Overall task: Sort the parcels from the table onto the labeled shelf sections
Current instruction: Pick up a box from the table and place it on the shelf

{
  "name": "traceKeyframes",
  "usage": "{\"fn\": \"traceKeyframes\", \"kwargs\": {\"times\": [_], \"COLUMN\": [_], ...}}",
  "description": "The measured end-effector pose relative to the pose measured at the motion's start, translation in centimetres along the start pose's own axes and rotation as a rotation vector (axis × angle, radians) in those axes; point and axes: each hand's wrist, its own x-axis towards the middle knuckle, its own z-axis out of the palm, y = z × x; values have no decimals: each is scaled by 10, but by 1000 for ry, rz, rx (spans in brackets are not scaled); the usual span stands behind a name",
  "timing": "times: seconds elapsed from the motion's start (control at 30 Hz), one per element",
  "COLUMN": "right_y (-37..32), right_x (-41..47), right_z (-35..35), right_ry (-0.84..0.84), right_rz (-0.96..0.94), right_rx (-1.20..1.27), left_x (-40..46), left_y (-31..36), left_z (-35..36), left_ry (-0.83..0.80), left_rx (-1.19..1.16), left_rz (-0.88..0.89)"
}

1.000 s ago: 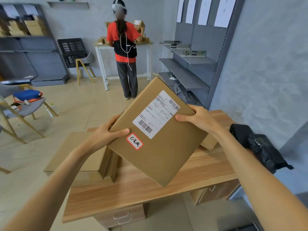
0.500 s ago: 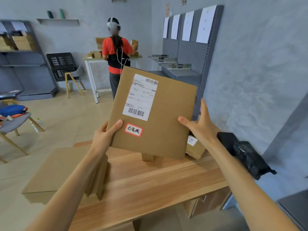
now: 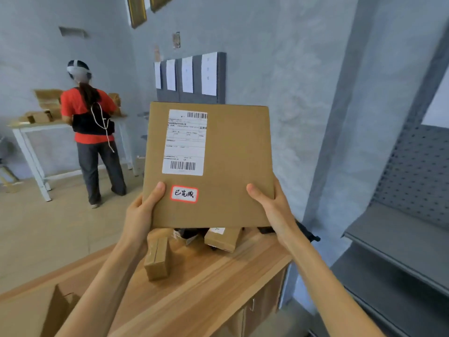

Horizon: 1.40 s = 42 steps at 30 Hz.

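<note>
Flat parcel (image 3: 218, 166): held upright above the table (image 3: 206, 288), face toward the camera, gripped at its lower corners. Left hand (image 3: 142, 215): thumb on the front beside the red-edged sticker (image 3: 184, 194), fingers hidden behind. Right hand (image 3: 272, 205): thumb on the front, fingers behind the right edge. Shipping label (image 3: 185, 142): above the left thumb. Small boxes (image 3: 157, 260) (image 3: 222, 238): on the table below both hands. Grey shelf (image 3: 401, 239): right of the right hand.
</note>
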Motion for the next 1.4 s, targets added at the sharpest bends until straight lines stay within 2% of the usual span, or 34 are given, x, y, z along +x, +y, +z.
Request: {"fn": "traceKeyframes", "kwargs": {"times": [0.27, 0.57, 0.73, 1.03, 1.4], "right_y": [-42, -84, -103, -110, -69], "right_x": [-55, -177, -239, -275, -206], "right_z": [-69, -129, -151, -188, -284], "right_ry": [369, 697, 813, 935, 942], "right_rz": [-6, 26, 2, 29, 124], "right_rx": [-92, -196, -234, -226, -209], "left_x": [-7, -66, -108, -144, -109], "left_y": [15, 9, 11, 6, -38], "left_z": [72, 155, 189, 240, 335], "left_ry": [-321, -625, -808, -930, -911], "left_rx": [4, -27, -61, 0, 120], "left_rz": [-24, -73, -153, -182, -222]}}
